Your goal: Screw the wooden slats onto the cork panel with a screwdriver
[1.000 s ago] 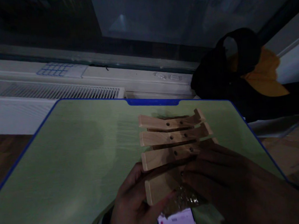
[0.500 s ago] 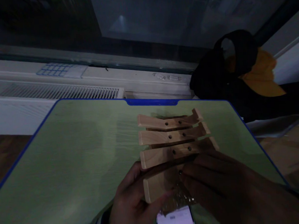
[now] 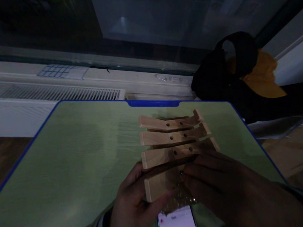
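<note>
The left hand (image 3: 132, 205) curls loosely around the left end of the nearest wooden slat (image 3: 161, 187), thumb against its front edge and fingers (image 3: 135, 178) behind it. The right hand (image 3: 222, 188) lies flat and mostly spread over the right part of that slat, fingertips touching the wood by a small hole. The slat sits on the green table (image 3: 74, 159), just in front of three more slats (image 3: 172, 136), with a lit phone (image 3: 176, 223) at the near edge.

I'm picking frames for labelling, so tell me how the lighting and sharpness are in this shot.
Head view: dim overall; both hands, left and right, are dark and underexposed; the wooden slats stay readable on the green table; the phone screen is blown out; the window shows faint reflections; mild softness.
</note>
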{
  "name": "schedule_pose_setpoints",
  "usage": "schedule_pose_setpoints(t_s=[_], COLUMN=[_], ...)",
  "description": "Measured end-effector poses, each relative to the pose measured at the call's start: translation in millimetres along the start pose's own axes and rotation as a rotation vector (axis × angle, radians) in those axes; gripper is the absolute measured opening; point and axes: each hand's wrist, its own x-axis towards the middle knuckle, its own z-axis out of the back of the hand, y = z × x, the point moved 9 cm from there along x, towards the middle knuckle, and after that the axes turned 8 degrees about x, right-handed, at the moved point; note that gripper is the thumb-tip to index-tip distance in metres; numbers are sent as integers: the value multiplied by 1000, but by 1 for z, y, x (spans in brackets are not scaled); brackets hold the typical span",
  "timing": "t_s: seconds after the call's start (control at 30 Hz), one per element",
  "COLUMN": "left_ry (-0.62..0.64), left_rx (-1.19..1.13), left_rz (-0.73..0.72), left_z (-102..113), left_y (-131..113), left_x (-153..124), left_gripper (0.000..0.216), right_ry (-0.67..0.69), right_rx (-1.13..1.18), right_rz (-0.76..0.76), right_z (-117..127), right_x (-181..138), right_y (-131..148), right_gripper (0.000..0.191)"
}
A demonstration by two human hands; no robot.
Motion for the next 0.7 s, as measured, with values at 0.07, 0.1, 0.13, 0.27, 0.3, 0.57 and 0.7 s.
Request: schedule_pose_setpoints(t_s=[0.07, 0.1, 0.13, 0.27, 0.3, 0.57, 0.7], left_ry=[4, 6, 4, 13, 23, 2, -5], left_rx=[14, 21, 27, 33, 32, 33, 38], left_rz=[-1, -2, 0, 4, 4, -15, -14], left_z=[0, 0, 0, 1, 0, 2, 3], left_y=[0, 0, 0, 1, 1, -1, -2], left_x=[0, 1, 1, 1, 1, 1, 1], left_gripper=[30, 31, 33, 38, 38, 31, 31], right_ry=[17, 26, 33, 39, 39, 51, 77], right_rx=[-2, -4, -8, -17, -18, 9, 21], right_rz=[5, 5, -1, -14, -14, -15, -49], right_z=[-2, -3, -4, -6, -6, -4, -7], right_x=[-1, -1, -1, 0, 0, -3, -4], right_y=[-1, -1, -2, -3, -3, -4, -9], right_gripper=[55, 54, 52, 51, 51, 50, 47])
